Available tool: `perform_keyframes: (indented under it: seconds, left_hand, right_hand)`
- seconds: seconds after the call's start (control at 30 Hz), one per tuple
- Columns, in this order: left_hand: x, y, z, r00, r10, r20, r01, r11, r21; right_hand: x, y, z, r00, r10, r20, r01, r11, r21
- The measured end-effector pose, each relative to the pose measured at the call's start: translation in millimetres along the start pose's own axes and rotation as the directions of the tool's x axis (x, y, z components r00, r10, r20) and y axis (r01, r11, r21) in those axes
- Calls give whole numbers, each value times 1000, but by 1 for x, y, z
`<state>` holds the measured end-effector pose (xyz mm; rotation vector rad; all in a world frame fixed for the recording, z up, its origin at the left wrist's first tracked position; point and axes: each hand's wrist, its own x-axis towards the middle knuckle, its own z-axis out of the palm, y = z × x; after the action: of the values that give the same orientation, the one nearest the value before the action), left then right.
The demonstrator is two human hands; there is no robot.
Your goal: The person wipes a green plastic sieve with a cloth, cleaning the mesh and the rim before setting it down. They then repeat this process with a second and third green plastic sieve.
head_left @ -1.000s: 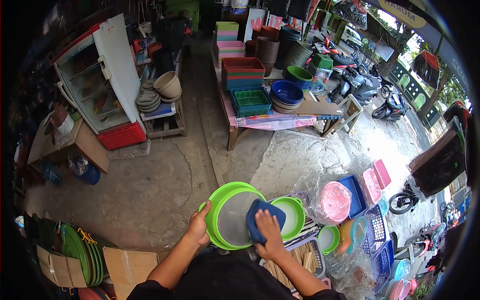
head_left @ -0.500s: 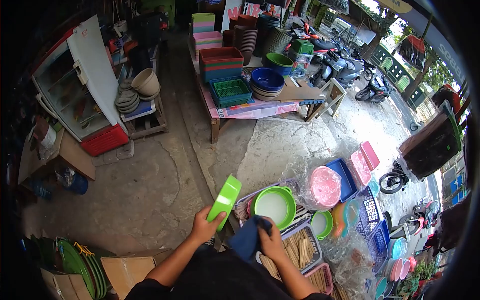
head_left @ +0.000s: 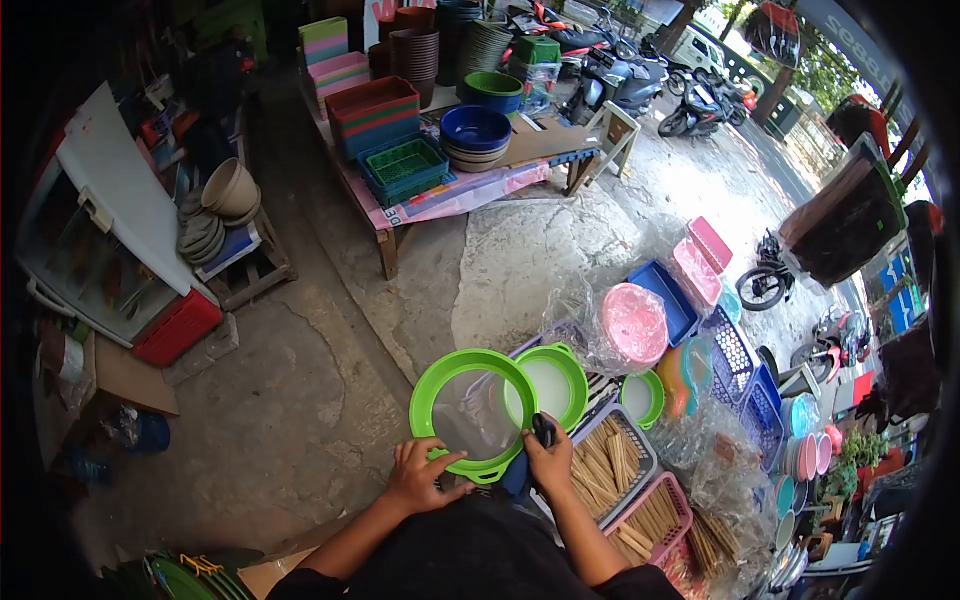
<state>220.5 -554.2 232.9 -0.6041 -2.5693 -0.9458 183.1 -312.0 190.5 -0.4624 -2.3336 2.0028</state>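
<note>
A large green-rimmed sieve [head_left: 425,385] is held face-up in front of me, and things behind show through its mesh. My left hand [head_left: 418,478] grips its near-left rim, thumb and fingers at the edge. Dark blue cloth [head_left: 516,477] is bunched in my right hand [head_left: 549,462], which sits against the sieve's right rim. A dark fold shows by the fingers. Just beyond, partly covered by the held sieve, lies a second green sieve [head_left: 562,385] with a pale mesh. Farther right is a smaller green sieve [head_left: 641,399].
Baskets of wooden sticks [head_left: 606,462] stand close by my right arm. Past them are a plastic-wrapped pink basin [head_left: 635,323] and blue baskets [head_left: 730,350]. A table [head_left: 387,240] holds stacked tubs and pots. A glass-door fridge [head_left: 110,250] stands left; motorcycles [head_left: 620,80] are parked outside.
The sieve has turned from edge-on to face-up and moved right, over part of the second sieve. My right hand with the cloth has come to its rim. My view has shifted.
</note>
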Motion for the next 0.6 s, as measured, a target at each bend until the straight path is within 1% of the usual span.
perform_keyframes:
  seconds: [0.03, 0.07, 0.1, 0.13, 0.17, 0.2, 0.23, 0.3, 0.33, 0.37, 0.4, 0.43, 0.47, 0.5, 0.53, 0.57, 0.6]
  left_hand:
    - [-7, -8, 7, 999, 23, 28, -22, 999, -24]
    - [-20, -19, 26, 968, -248, -43, 238, 958, -162]
    - [-28, -28, 45, 856, -513, -63, 472, 826, -308]
    - [-30, -33, 59, 872, -490, -18, 458, 827, -327]
    - [-32, -37, 75, 755, -636, 157, 574, 526, -628]
    - [-31, -36, 88, 618, -682, 392, 619, 114, -777]
    - [-28, -31, 95, 631, -639, 439, 637, 104, -764]
    - [-18, -22, 106, 631, -545, 553, 719, 144, -680]
    - [-13, -17, 115, 679, -489, 547, 699, 205, -685]
    - [-8, -12, 124, 685, -452, 571, 705, 214, -676]
    - [2, -1, 130, 672, -411, 616, 728, 215, -651]
    - [10, 9, 136, 654, -375, 657, 751, 217, -623]
    - [16, 16, 150, 635, -344, 692, 768, 179, -615]
    - [21, 23, 164, 628, -322, 708, 776, 191, -601]
    - [30, 33, 177, 616, -268, 740, 787, 244, -567]
    - [39, 45, 190, 599, -216, 771, 792, 299, -532]
    - [47, 58, 204, 626, -194, 755, 761, 361, -538]
  right_hand:
    - [-3, 5, -4, 999, -7, -45, 8, 1000, 18]
    - [-5, 10, -7, 996, 4, -90, -3, 1000, 18]
    - [-7, 15, -14, 994, 14, -112, -14, 1000, -5]
    - [-14, 19, -23, 990, 28, -139, -33, 999, -30]
    - [-22, 23, -34, 984, 43, -172, -53, 997, -54]
    - [-30, 18, -42, 979, 30, -200, -50, 994, -94]
    - [-37, 27, -51, 967, 82, -239, -96, 994, -45]
    - [-51, 40, -74, 938, 98, -333, -109, 994, -14]
    - [-58, 42, -86, 918, 103, -382, -114, 994, -6]
    - [-65, 44, -101, 910, 113, -399, -150, 987, -63]
    - [-71, 46, -117, 903, 125, -410, -188, 975, -118]
    - [-76, 50, -135, 890, 101, -445, -221, 948, -228]
    - [-79, 44, -149, 869, 100, -484, -250, 934, -254]
    - [-81, 39, -165, 848, 102, -520, -281, 918, -279]
    - [-81, 39, -181, 835, 157, -528, -287, 942, -173]
    - [-79, 50, -201, 820, 168, -547, -305, 937, -170]
    - [-76, 55, -221, 823, 130, -553, -283, 938, -200]
